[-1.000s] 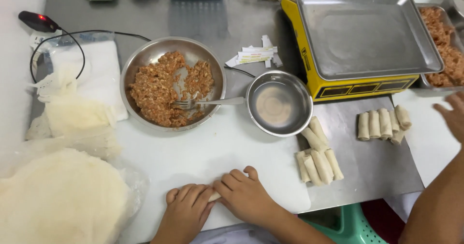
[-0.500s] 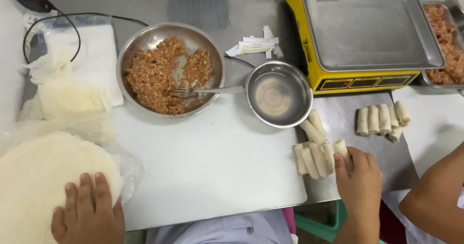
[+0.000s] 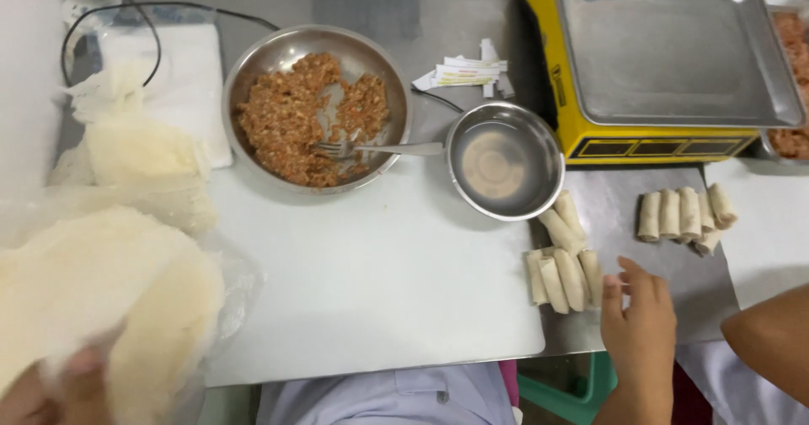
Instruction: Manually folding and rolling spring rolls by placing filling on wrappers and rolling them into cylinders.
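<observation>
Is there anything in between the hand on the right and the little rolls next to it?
No, nothing visible is in the way. The right hand lies on the metal sheet, its fingertips right beside the nearest rolls; whether they touch is hard to tell. The small steel bowl sits farther back, beyond the rolls.

My left hand sits at the bottom left corner of the frame, blurred, fingers curled and partly hidden, so I cannot tell its grip. My right hand lies lower right, palm down, fingers stretched toward the upper left and loosely spread, forearm running off the bottom edge.
</observation>
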